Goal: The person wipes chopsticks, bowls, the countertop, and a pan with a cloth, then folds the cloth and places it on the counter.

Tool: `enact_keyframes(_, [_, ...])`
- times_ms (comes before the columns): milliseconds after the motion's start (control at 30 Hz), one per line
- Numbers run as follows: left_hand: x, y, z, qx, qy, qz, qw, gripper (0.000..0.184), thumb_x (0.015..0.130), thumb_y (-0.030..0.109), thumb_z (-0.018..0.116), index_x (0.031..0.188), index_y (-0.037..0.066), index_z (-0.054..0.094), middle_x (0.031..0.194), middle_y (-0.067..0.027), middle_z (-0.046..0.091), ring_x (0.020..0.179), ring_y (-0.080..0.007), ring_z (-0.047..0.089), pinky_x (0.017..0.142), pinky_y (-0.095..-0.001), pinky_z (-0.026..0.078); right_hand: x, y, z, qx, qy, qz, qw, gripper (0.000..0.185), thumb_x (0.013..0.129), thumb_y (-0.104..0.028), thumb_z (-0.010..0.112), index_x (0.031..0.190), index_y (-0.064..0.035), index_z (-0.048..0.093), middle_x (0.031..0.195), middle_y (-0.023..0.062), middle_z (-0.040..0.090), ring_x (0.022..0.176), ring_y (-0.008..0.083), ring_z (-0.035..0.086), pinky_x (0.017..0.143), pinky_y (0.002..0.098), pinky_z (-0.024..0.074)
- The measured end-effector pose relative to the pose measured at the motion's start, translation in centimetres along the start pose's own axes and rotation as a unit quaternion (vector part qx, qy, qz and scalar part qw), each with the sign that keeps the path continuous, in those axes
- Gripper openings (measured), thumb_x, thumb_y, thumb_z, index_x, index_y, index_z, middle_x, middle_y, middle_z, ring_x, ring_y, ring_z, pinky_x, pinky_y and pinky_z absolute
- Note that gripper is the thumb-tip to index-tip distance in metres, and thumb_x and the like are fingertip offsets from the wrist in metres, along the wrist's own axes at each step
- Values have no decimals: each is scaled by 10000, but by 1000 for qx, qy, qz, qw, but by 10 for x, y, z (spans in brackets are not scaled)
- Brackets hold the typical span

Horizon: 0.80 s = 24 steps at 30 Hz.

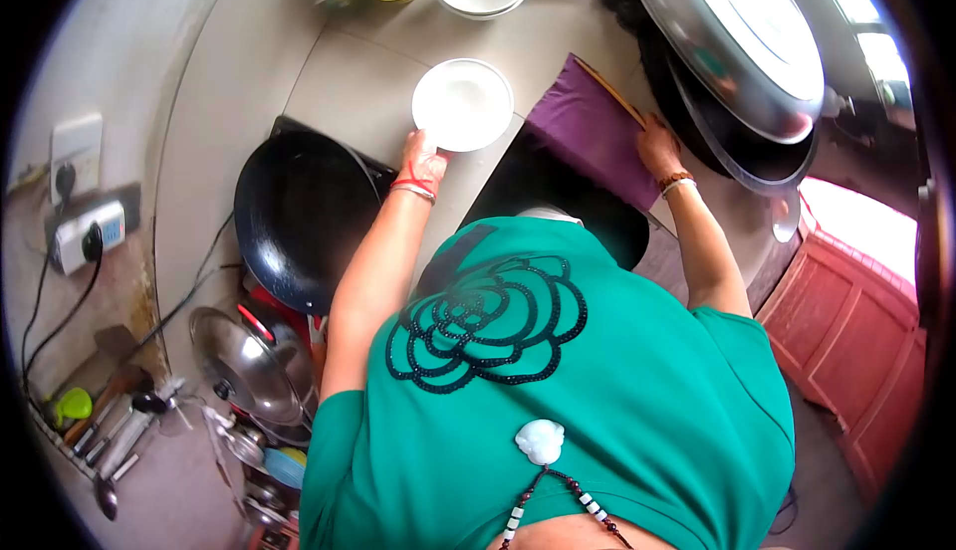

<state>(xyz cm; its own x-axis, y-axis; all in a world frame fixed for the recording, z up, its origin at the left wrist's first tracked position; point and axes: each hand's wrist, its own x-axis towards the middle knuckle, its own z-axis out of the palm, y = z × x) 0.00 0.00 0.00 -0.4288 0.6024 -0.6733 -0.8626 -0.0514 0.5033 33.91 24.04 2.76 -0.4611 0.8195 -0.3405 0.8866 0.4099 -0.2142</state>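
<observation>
Over the tiled worktop: round white bowl, left fingers closed on its near rim. Right fingers gripping near end of thin wooden stick along smooth purple cloth. Round black wok left.

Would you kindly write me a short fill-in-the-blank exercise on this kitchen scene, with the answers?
1. The bowl in the left hand is ____.
2. The right hand grips a wooden stick along the edge of a ____ cloth.
3. In the view, the black pan lies to the ____ of that bowl.
4. The person's shirt is ____.

Answers: white; purple; left; green.
</observation>
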Motion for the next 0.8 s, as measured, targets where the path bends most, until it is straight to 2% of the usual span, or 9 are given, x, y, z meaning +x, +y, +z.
enact_keyframes(167, [-18,-1,5,32,20,49,998,388,803,6,537,1187,-43,502,1148,-148,579,1026,-301,594,852,-497,507,-17,-23,-8,181,32,-40,982,230,829,-140,431,1002,-9,507,930,297,586,939,477,540,796,477,442])
enact_keyframes(233, [-23,-1,1,43,27,44,998,386,813,25,548,1191,-21,487,1166,-143,561,1054,-285,570,882,-466,487,-22,-38,-16,205,37,-54,977,213,823,-130,433,970,4,510,837,252,587,822,406,576,723,428,449])
enact_keyframes(333, [-54,2,9,172,115,24,978,343,852,115,534,1175,32,453,1172,-100,532,1063,-202,518,889,-369,440,-42,-70,-42,377,-34,-59,924,170,832,-119,433,908,9,515,687,35,444,663,127,426,597,295,388])
enact_keyframes(467, [-113,8,17,324,51,37,944,265,879,183,538,1105,47,519,1046,-50,564,925,-129,552,757,-299,472,-63,-115,-72,485,-86,-57,868,140,846,-103,434,916,-18,520,711,-7,433,667,87,420,592,243,398])
enact_keyframes(533, [-132,19,36,334,-54,4,941,256,898,228,533,1079,47,536,981,-36,568,863,-121,556,729,-282,479,-78,-149,-92,662,-130,-14,738,147,856,-83,424,957,-26,514,732,-17,461,665,65,445,600,204,417])
enact_keyframes(567, [-141,23,47,342,-158,-30,926,265,918,273,527,1053,47,554,916,-22,571,801,-112,560,701,-266,486,-87,-166,-101,660,-136,-17,738,147,856,-83,424,957,-26,514,732,-17,461,665,65,445,600,204,417])
enact_keyframes(700, [-167,33,108,325,-217,94,916,375,950,395,469,1048,42,546,866,-29,578,754,-106,570,675,-267,515,-100,-201,-115,583,-142,-124,791,178,859,-41,424,1000,-7,526,757,2,522,622,81,512,577,232,457])
enact_keyframes(767, [-177,42,129,382,-217,136,888,377,964,374,443,1002,19,566,829,-37,598,730,-112,576,658,-269,511,-105,-221,-103,460,-84,-292,834,127,863,-46,465,953,5,538,755,31,565,643,116,549,563,281,472])
enact_keyframes(800, [-170,39,127,382,-220,139,887,377,964,374,443,1002,19,566,829,-37,598,730,-112,576,658,-269,511,-113,-233,-106,441,-148,-217,858,113,857,-63,516,931,19,541,734,98,603,664,145,573,580,315,479])
